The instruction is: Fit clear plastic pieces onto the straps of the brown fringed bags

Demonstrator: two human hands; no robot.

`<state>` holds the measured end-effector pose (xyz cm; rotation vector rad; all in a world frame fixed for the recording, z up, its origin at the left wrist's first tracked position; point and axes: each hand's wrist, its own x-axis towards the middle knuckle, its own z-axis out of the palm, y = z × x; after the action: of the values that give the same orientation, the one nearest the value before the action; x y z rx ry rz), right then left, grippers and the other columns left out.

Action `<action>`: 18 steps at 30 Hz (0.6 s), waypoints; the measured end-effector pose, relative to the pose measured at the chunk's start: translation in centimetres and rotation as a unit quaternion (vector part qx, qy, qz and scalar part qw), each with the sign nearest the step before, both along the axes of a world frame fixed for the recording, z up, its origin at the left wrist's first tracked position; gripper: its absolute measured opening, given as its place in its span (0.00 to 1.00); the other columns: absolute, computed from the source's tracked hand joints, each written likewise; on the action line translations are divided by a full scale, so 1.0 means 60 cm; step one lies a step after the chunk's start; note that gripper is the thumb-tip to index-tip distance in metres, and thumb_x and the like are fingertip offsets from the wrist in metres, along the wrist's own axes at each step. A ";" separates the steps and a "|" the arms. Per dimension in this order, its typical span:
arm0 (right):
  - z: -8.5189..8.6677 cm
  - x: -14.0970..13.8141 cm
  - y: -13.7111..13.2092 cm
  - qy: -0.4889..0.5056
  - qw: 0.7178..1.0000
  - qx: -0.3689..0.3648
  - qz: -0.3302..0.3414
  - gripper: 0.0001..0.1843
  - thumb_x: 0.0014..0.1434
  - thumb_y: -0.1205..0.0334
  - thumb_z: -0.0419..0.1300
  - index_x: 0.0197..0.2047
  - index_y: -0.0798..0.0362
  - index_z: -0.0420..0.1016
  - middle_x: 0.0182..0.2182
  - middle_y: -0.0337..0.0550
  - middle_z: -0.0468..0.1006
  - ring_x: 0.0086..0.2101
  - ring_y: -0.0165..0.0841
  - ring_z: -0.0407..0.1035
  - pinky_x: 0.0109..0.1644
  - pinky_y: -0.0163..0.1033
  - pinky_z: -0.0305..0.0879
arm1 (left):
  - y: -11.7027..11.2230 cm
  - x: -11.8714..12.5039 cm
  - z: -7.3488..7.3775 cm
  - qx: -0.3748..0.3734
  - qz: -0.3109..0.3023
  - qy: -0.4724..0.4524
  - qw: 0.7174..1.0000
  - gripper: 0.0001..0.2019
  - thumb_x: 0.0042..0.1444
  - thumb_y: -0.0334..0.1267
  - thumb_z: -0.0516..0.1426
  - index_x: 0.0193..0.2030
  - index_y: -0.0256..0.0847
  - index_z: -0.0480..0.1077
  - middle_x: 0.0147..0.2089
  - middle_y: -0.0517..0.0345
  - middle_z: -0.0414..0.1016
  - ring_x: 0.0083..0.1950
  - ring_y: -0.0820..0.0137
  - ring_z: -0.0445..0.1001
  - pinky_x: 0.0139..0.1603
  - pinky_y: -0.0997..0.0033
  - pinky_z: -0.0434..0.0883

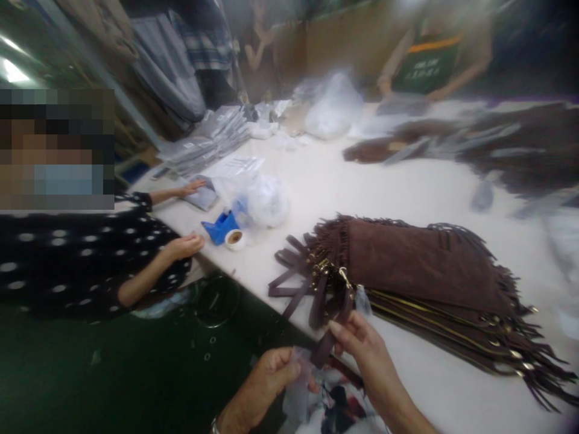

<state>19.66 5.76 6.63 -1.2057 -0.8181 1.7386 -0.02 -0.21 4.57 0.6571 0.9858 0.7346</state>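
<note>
My left hand [260, 389] pinches a small clear plastic bag [296, 395] between thumb and fingers, low in the view past the table edge. Close beside it, my right hand [368, 355] grips a dark brown strap [322, 349] by its end. The strap belongs with a stack of brown fringed bags [420, 253] on the table, whose straps and gold-coloured clasps [344, 277] bunch at the left side. A small piece of clear plastic [362, 300] hangs near one clasp. Yellowish zip lines show along the stacked edges.
A white table [312, 187] carries a blue tape dispenser [219, 227], a white roll [234, 240], crumpled clear plastic [266, 199] and piled grey packets [212, 135]. More brown items [511, 144] lie at far right. A person in dotted clothing [90, 253] stands left; others stand across the table.
</note>
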 end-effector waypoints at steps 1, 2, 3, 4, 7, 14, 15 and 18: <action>0.000 0.000 0.000 -0.001 1.000 -0.001 0.003 0.15 0.54 0.50 0.65 0.35 0.52 0.69 0.24 0.34 0.69 0.23 0.26 0.60 0.26 0.30 0.59 | -0.003 -0.003 0.000 0.003 -0.009 0.001 1.000 0.18 0.58 0.46 0.58 0.40 0.29 0.74 0.37 0.41 0.79 0.35 0.63 0.76 0.37 0.69 0.68; -0.001 -0.001 -0.001 0.000 1.000 -0.001 0.005 0.15 0.54 0.49 0.65 0.35 0.52 0.68 0.24 0.34 0.69 0.23 0.26 0.61 0.25 0.30 0.58 | -0.005 -0.006 0.000 0.003 -0.018 0.003 1.000 0.18 0.59 0.47 0.57 0.40 0.29 0.74 0.38 0.41 0.79 0.36 0.64 0.75 0.37 0.69 0.68; -0.003 -0.002 -0.001 0.002 1.000 -0.001 0.007 0.16 0.54 0.49 0.65 0.35 0.51 0.68 0.24 0.34 0.69 0.23 0.25 0.61 0.25 0.30 0.58 | -0.008 -0.009 0.000 0.002 -0.026 0.004 1.000 0.19 0.59 0.48 0.57 0.40 0.28 0.74 0.39 0.40 0.79 0.36 0.64 0.75 0.36 0.70 0.67; -0.006 -0.002 -0.002 0.005 1.000 -0.003 0.008 0.16 0.54 0.49 0.65 0.35 0.51 0.68 0.24 0.33 0.69 0.23 0.25 0.61 0.25 0.30 0.58 | -0.010 -0.011 0.000 -0.001 -0.031 0.006 1.000 0.20 0.59 0.49 0.56 0.41 0.29 0.74 0.40 0.40 0.78 0.36 0.64 0.75 0.36 0.71 0.67; -0.014 -0.004 -0.005 0.021 0.999 -0.022 0.015 0.16 0.54 0.48 0.65 0.34 0.51 0.67 0.23 0.32 0.67 0.22 0.25 0.61 0.24 0.30 0.58 | -0.018 -0.013 0.000 -0.011 -0.039 0.004 0.999 0.20 0.60 0.49 0.55 0.43 0.29 0.73 0.41 0.40 0.78 0.37 0.63 0.76 0.36 0.70 0.67; -0.020 -0.001 -0.012 0.017 0.999 -0.033 -0.003 0.17 0.53 0.49 0.66 0.32 0.51 0.66 0.23 0.32 0.68 0.22 0.24 0.60 0.25 0.29 0.59 | -0.039 -0.020 0.001 -0.056 -0.071 -0.056 0.994 0.21 0.58 0.50 0.58 0.47 0.31 0.69 0.43 0.38 0.78 0.40 0.61 0.76 0.39 0.68 0.67; -0.020 -0.001 -0.012 0.018 0.999 -0.039 -0.003 0.17 0.53 0.49 0.66 0.32 0.51 0.66 0.22 0.32 0.68 0.22 0.24 0.60 0.25 0.29 0.59 | -0.041 -0.023 0.001 -0.064 -0.081 -0.054 0.993 0.22 0.57 0.50 0.59 0.47 0.31 0.70 0.43 0.38 0.78 0.39 0.62 0.76 0.38 0.69 0.67; -0.021 0.000 -0.010 0.027 0.998 -0.053 -0.004 0.18 0.51 0.49 0.67 0.31 0.51 0.66 0.22 0.32 0.68 0.21 0.24 0.61 0.25 0.29 0.59 | -0.045 -0.031 -0.004 -0.084 -0.108 -0.027 0.990 0.22 0.54 0.50 0.61 0.44 0.30 0.72 0.40 0.39 0.79 0.36 0.64 0.76 0.36 0.70 0.67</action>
<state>19.63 5.14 5.38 -1.2246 -0.6969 1.8190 -1.89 -2.93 4.35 0.5835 0.8990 0.4713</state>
